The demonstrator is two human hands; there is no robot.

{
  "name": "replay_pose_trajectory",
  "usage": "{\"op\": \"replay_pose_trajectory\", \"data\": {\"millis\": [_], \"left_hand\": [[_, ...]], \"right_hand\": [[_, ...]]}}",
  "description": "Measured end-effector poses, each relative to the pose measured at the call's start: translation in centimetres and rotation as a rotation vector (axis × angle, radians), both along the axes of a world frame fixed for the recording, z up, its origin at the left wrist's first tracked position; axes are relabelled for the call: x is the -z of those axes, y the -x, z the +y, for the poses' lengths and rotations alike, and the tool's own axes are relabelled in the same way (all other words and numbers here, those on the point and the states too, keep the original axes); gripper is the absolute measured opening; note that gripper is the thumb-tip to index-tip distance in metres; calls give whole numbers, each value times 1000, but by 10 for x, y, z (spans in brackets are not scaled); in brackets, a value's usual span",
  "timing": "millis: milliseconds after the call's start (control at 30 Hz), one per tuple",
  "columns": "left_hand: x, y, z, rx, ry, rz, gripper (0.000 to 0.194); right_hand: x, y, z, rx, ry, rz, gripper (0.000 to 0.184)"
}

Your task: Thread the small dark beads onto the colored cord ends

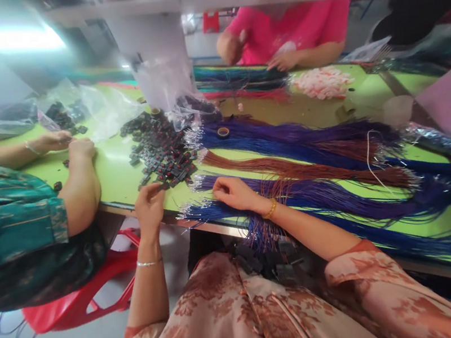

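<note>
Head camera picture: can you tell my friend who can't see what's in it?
A person's left hand is beside a pile of small black parts and their right hand is at bundles of purple, blue and brown wires, on a green table. A person in teal sits at the left; another in pink is across.

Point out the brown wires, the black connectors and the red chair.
Brown wires (294, 168): head view, middle of the bundle.
Black connectors (166, 152): head view, middle of the pile.
Red chair (65, 307): head view, the seat.
</note>
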State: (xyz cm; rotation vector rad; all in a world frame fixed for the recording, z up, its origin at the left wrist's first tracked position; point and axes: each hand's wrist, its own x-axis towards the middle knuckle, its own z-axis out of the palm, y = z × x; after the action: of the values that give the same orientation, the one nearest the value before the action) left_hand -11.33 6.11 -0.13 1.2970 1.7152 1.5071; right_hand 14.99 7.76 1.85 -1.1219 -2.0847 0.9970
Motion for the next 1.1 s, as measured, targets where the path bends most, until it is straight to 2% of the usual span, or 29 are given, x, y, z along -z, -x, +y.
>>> {"op": "replay_pose_trajectory", "data": {"millis": [100, 233, 367, 500, 700, 1100], "left_hand": [[-19, -14, -8, 40, 3, -318, 32], [-34, -46, -22, 221, 117, -570, 35], [-27, -76, -28, 349, 216, -777, 26], [-16, -90, -28, 433, 302, -930, 25], [-14, -93, -26, 468, 318, -1010, 26], [-13, -94, -29, 485, 335, -980, 28]], "right_hand": [[-5, 1, -1, -2, 67, 130, 9], [-11, 5, -6, -20, 156, 216, 13], [-14, 5, -10, 5, 159, 240, 14], [-15, 1, -14, 63, 33, 150, 13], [-20, -1, -18, 77, -85, 24, 13], [-22, -2, -20, 62, -90, -78, 15]]}}
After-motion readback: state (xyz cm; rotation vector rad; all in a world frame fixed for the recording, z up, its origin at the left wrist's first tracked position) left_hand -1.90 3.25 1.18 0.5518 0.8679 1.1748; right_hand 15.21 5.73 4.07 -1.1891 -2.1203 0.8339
